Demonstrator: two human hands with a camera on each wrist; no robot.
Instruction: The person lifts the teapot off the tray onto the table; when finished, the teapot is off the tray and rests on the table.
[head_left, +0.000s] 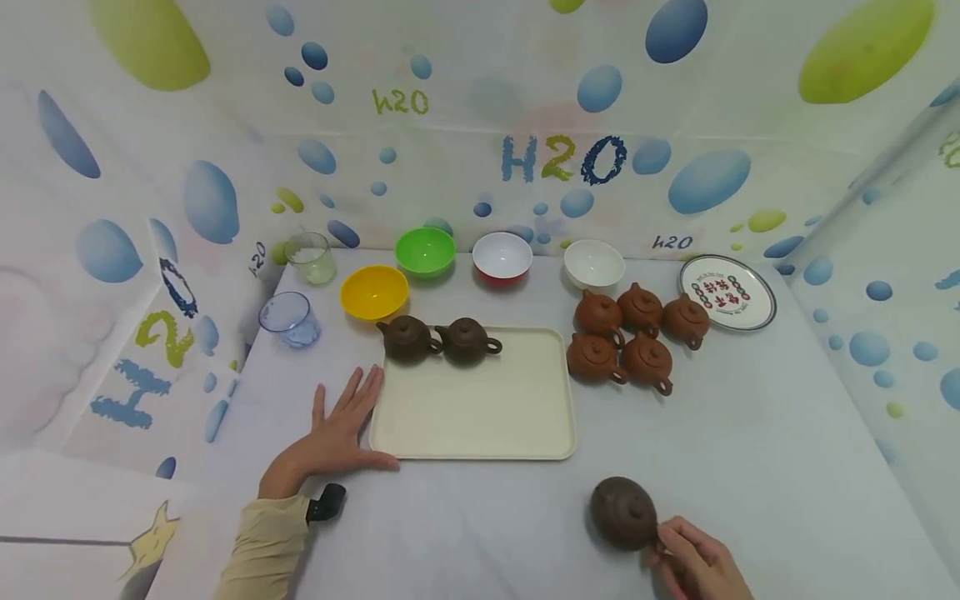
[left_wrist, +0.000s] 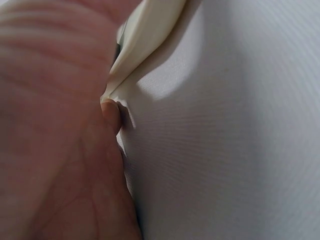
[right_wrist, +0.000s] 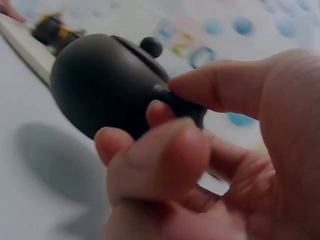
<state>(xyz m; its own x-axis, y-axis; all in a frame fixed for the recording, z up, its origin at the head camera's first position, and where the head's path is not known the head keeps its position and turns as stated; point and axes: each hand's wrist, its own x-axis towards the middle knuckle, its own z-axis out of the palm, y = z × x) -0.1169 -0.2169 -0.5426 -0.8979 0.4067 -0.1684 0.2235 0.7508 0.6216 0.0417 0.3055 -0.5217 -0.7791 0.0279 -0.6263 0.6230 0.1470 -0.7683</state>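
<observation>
Left hand splayed, right hand curled, pinching

Two teapots are standing along the back of a tray, five others are clustering rightward, bowls are sitting behind, and another teapot is hanging front right

Three teapots are dark brown, five teapots reddish-brown, and the tray plain cream.

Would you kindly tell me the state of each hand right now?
Left hand: open, at the tray.
Right hand: holding a dark teapot.
</observation>
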